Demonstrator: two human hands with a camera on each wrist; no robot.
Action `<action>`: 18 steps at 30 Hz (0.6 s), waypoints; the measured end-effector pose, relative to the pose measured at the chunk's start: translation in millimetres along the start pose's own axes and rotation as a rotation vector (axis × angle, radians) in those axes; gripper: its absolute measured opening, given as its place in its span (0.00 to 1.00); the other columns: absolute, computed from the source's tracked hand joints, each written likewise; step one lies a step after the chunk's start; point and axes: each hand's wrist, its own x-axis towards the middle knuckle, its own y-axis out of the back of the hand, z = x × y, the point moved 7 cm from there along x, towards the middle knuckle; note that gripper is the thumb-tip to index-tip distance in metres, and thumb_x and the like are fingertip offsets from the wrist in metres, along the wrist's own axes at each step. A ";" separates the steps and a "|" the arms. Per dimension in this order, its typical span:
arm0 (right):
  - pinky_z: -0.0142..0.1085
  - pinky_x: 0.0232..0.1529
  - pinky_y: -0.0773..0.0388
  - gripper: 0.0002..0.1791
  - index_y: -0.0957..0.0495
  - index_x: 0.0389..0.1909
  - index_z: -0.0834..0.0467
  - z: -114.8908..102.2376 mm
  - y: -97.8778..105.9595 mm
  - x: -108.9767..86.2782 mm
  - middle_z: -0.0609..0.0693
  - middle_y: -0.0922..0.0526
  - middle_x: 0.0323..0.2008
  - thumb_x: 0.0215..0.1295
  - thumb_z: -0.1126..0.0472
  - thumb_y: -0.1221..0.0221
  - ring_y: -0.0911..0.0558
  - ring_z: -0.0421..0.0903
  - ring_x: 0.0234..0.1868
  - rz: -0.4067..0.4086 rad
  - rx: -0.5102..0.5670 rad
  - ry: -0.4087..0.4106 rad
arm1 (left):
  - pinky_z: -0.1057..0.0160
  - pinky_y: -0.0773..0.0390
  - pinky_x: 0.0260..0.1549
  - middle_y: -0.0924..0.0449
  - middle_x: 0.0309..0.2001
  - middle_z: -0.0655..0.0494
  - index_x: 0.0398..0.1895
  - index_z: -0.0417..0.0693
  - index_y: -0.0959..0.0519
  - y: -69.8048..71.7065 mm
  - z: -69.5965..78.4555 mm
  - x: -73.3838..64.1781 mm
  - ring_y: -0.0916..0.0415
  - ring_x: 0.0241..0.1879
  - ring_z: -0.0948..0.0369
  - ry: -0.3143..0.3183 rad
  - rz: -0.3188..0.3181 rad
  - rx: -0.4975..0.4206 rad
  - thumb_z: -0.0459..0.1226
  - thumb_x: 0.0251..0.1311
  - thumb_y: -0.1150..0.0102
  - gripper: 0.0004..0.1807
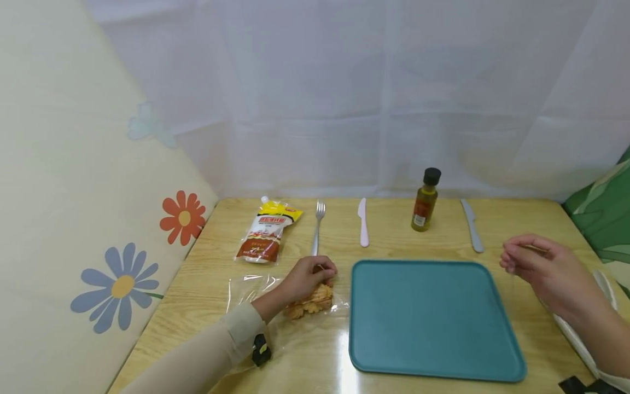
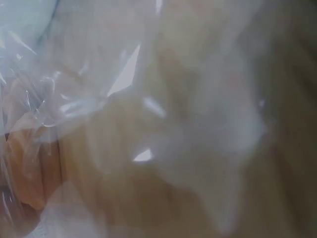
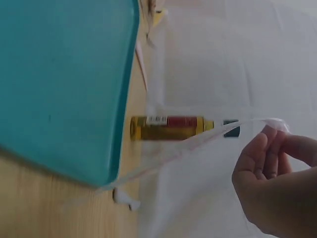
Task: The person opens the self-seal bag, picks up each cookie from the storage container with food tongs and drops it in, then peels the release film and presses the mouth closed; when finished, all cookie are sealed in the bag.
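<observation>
My left hand (image 1: 309,278) is at a clear plastic bag (image 1: 246,287) lying left of the teal tray, its fingers curled and gripping the plastic. Inside the bag, right under those fingers, are orange-brown food pieces with frilled edges (image 1: 315,302). The left wrist view is blurred and filled by the bag's shiny film (image 2: 124,74), with an orange-brown piece (image 2: 29,163) at its left. Raised beyond the tray's right side, my right hand (image 1: 546,268) pinches a thin strip of clear plastic (image 3: 173,156) between thumb and fingers; the strip hangs down past the tray corner.
The teal tray (image 1: 433,317) lies between my hands. Behind it stand or lie a sauce pouch (image 1: 266,232), a fork (image 1: 317,227), a pink knife (image 1: 363,224), a black-capped oil bottle (image 1: 425,202) and a grey knife (image 1: 472,227). A white-rimmed thing (image 1: 610,290) is partly hidden by my right arm.
</observation>
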 end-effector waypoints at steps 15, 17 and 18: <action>0.33 0.38 0.17 0.17 0.22 0.55 0.69 21.1 57.3 -25.0 0.42 0.14 0.38 0.83 0.58 0.51 0.16 0.35 0.37 0.110 -0.727 -0.290 | 0.67 0.19 0.33 0.17 0.32 0.49 0.37 0.38 0.17 -0.5 -1.0 0.1 0.19 0.30 0.62 0.013 -0.001 -0.013 0.29 0.71 0.41 0.05; 0.35 0.37 0.17 0.20 0.25 0.57 0.73 23.1 61.4 -25.9 0.46 0.14 0.38 0.84 0.58 0.52 0.17 0.35 0.36 0.096 -0.790 -0.337 | 0.68 0.19 0.33 0.17 0.33 0.48 0.38 0.38 0.17 -0.6 -1.2 0.1 0.19 0.30 0.62 0.022 -0.004 -0.016 0.29 0.71 0.41 0.05; 0.35 0.36 0.18 0.21 0.26 0.58 0.75 24.3 63.7 -26.1 0.47 0.14 0.39 0.84 0.58 0.53 0.17 0.35 0.35 0.091 -0.811 -0.359 | 0.67 0.19 0.33 0.17 0.33 0.48 0.38 0.38 0.17 -0.5 -1.2 0.2 0.19 0.31 0.61 0.021 -0.005 -0.016 0.29 0.72 0.41 0.05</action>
